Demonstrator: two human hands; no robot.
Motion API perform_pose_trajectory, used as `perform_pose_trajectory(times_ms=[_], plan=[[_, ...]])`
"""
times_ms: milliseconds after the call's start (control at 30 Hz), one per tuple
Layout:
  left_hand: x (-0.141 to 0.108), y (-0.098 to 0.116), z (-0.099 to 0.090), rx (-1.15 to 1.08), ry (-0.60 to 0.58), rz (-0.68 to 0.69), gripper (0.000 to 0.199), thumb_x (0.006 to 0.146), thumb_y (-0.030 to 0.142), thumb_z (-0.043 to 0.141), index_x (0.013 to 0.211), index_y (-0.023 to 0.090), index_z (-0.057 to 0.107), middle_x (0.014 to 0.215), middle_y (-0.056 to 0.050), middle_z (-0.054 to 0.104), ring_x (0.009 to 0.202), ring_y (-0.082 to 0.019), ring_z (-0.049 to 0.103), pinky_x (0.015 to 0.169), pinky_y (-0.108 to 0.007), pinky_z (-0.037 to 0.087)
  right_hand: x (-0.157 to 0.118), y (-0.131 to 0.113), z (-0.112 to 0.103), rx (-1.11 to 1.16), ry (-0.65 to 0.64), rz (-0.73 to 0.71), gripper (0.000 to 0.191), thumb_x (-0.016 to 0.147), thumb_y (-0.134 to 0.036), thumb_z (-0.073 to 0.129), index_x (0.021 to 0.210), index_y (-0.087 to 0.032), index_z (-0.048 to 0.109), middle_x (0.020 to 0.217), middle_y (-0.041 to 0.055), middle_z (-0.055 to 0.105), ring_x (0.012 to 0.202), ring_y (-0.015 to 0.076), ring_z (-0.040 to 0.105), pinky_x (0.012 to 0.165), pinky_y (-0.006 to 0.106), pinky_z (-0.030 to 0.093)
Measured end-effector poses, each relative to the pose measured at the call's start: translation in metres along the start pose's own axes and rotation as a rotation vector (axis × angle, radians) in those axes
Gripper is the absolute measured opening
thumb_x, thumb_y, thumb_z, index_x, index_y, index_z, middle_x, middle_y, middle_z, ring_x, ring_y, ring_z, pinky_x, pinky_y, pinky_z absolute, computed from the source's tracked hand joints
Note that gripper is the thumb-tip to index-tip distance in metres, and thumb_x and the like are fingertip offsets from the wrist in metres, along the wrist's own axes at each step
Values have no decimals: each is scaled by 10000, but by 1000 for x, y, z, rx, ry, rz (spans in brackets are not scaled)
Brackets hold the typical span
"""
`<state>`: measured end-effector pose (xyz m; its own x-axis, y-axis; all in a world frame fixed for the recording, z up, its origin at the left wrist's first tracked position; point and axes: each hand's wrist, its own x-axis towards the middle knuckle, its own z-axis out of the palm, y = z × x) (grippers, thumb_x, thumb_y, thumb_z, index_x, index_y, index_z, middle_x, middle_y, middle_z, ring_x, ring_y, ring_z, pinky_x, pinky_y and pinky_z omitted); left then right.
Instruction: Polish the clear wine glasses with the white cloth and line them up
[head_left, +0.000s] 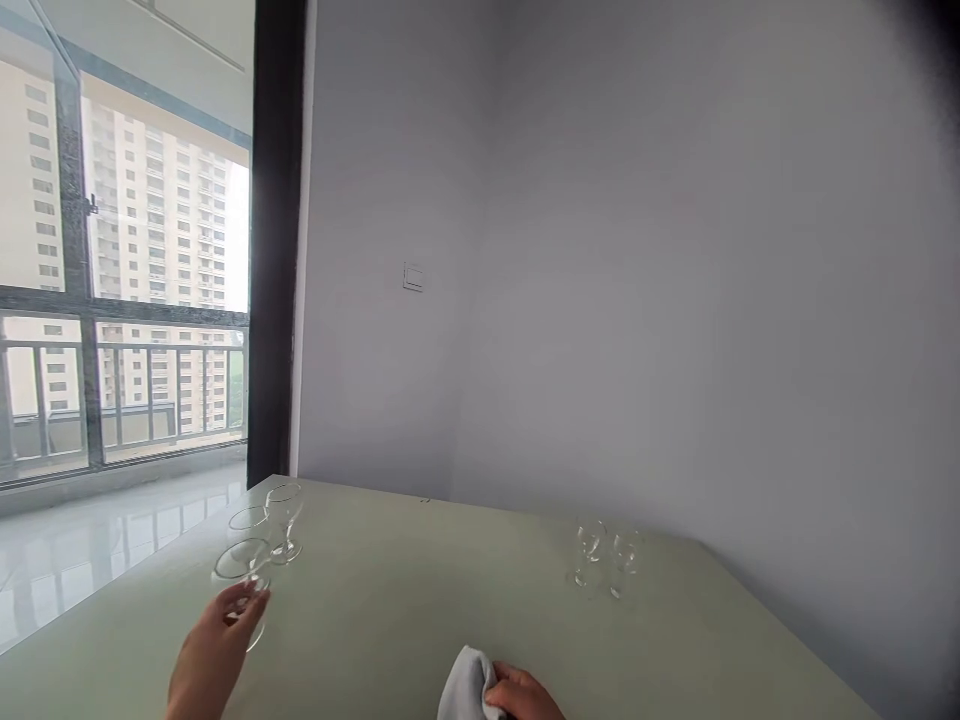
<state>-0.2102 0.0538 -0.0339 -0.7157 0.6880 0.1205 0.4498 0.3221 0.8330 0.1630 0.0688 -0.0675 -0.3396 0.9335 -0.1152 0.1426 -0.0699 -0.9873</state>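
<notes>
While the right hand sits at the bottom edge, just right of ctr, it grips a pale cloth, thumb & fingers pinching a bunched fold; prob. held that way so the fabric hangs together rather than spreading flat. Table fills the lower part of the frame.

Lower L: the left hand grasps the near glass, fingers closed round it low, at approx. stem level. Likely why: a stem suits a pinch & leaves the bowl & rim clear. It's upright, foot below the fingers; can't tell if it's a touch off the table or resting on it.

Just behind, the middle glass & then the far glass stand upright, roughly in a line along the table's L side, presumably so they're handy for the L arm w/o crowding the ctr.

Right of ctr, well apart, a cluster of small glasses stands near the back edge; they overlap & are v. clear, so exact no. is hard to tell. Poss. grouped by size.

Beyond: grey wall w/ a switch; upper L, window, railing & a tower block outside.
</notes>
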Motion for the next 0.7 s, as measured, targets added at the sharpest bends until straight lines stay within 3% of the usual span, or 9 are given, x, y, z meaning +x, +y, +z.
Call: perform_pose_trajectory(times_ms=[100, 200, 367, 467, 533, 600, 700], plan=[[-35, 30, 18, 3, -123, 189, 346, 691, 496, 520, 941, 260, 563, 700, 16, 650, 680, -211, 612, 608, -281, 439, 2, -9, -11, 22, 120, -75, 193, 523, -358, 496, 481, -210, 379, 542, -29, 350, 558, 118, 317, 518, 229, 281], [-67, 67, 35, 72, -190, 413, 224, 743, 421, 467, 876, 262, 554, 641, 33, 617, 601, -171, 560, 592, -255, 410, -3, -30, -16, 101, 270, -116, 207, 611, -408, 472, 575, -222, 391, 544, -51, 293, 531, 117, 300, 505, 232, 301], [-105, 108, 59, 120, -263, 589, 158, 804, 336, 424, 897, 263, 529, 822, 12, 661, 678, -160, 592, 628, -251, 398, -25, -82, 0, 77, 403, -386, 283, 762, -450, 490, 627, -208, 436, 554, -61, 288, 506, 99, 280, 461, 212, 283], [-119, 112, 75, 110, -273, 662, 184, 821, 305, 412, 958, 253, 523, 931, -17, 666, 831, -186, 612, 720, -280, 413, -33, -93, 22, -127, 376, -528, 294, 830, -444, 401, 723, -202, 528, 622, -26, 412, 485, 100, 342, 448, 218, 305], [-125, 109, 83, 97, -275, 697, 195, 824, 271, 403, 975, 246, 524, 972, -24, 657, 908, -185, 601, 772, -289, 412, -32, -88, 34, -331, 366, -637, 295, 846, -402, 366, 868, -208, 587, 798, 33, 506, 563, 125, 452, 499, 236, 373], [-129, 105, 86, 92, -289, 702, 194, 826, 246, 392, 966, 244, 527, 977, -23, 648, 934, -177, 592, 787, -289, 412, -29, -79, 41, -602, 436, -739, 287, 805, -390, 440, 976, -228, 605, 894, 72, 531, 682, 187, 517, 580, 292, 424], [-130, 101, 85, 103, -322, 698, 172, 834, 260, 392, 934, 245, 531, 950, -24, 645, 913, -178, 588, 781, -298, 415, -23, -66, 41, -1001, 588, -803, 333, 651, -405, 638, 938, -235, 634, 783, 75, 544, 701, 260, 505, 603, 385, 425]])
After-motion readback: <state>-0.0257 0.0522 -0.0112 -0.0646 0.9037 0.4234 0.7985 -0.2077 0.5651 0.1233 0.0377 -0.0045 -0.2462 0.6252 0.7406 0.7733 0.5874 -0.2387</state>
